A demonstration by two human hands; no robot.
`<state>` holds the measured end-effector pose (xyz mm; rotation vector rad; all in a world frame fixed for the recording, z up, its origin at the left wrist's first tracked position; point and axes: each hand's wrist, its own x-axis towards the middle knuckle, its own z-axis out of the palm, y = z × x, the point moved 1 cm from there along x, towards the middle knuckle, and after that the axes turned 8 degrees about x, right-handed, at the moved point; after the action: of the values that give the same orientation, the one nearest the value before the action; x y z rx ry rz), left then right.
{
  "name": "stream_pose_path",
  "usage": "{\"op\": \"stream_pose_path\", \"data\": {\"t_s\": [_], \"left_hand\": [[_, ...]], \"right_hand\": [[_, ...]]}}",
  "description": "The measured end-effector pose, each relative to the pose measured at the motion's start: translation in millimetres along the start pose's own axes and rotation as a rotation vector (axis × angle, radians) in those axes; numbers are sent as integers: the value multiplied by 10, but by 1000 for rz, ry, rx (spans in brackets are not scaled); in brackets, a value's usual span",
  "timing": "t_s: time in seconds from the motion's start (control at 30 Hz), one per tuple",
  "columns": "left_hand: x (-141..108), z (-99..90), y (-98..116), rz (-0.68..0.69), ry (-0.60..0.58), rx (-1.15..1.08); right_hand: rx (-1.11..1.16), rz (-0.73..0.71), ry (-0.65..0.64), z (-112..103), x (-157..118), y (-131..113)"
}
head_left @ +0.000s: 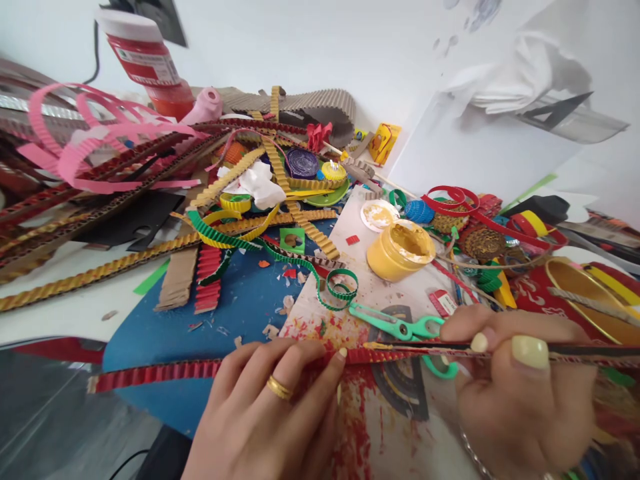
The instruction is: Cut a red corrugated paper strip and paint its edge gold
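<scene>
A long red corrugated cardboard strip [160, 375] runs sideways across the front of the table. My left hand [270, 407], with a gold ring on one finger, pinches it near the middle, the thumb mostly hidden. In my right hand [525, 380] is a thin dark paintbrush [425, 347], held nearly level. Its yellow-coated tip touches or hovers just over the strip, where yellow dabs show. Behind the brush lie green-handled scissors [395, 325], partly covered by my right fingers. An open jar of yellow paint [401, 250] stands beyond them, its white lid [379, 215] behind it.
Corrugated strips [105, 267] in gold, red and green cover the left and middle. Pink paper curls [105, 140] and a red paint bottle [145, 53] stand at back left. At right are coiled paper pieces [483, 240] and a red-gold container [565, 287]. A blue mat [240, 293] lies underneath.
</scene>
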<state>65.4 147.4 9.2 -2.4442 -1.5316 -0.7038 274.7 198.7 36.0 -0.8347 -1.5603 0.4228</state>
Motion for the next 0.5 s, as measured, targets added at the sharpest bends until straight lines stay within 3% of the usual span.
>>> {"op": "stream_pose_path", "data": {"t_s": [0.17, 0.5], "left_hand": [[-12, -15, 2, -2, -5, -6], [15, 5, 8, -28, -21, -10]], "right_hand": [[-30, -13, -97, 33, 39, 10], [-48, -26, 35, 93, 73, -22]]}}
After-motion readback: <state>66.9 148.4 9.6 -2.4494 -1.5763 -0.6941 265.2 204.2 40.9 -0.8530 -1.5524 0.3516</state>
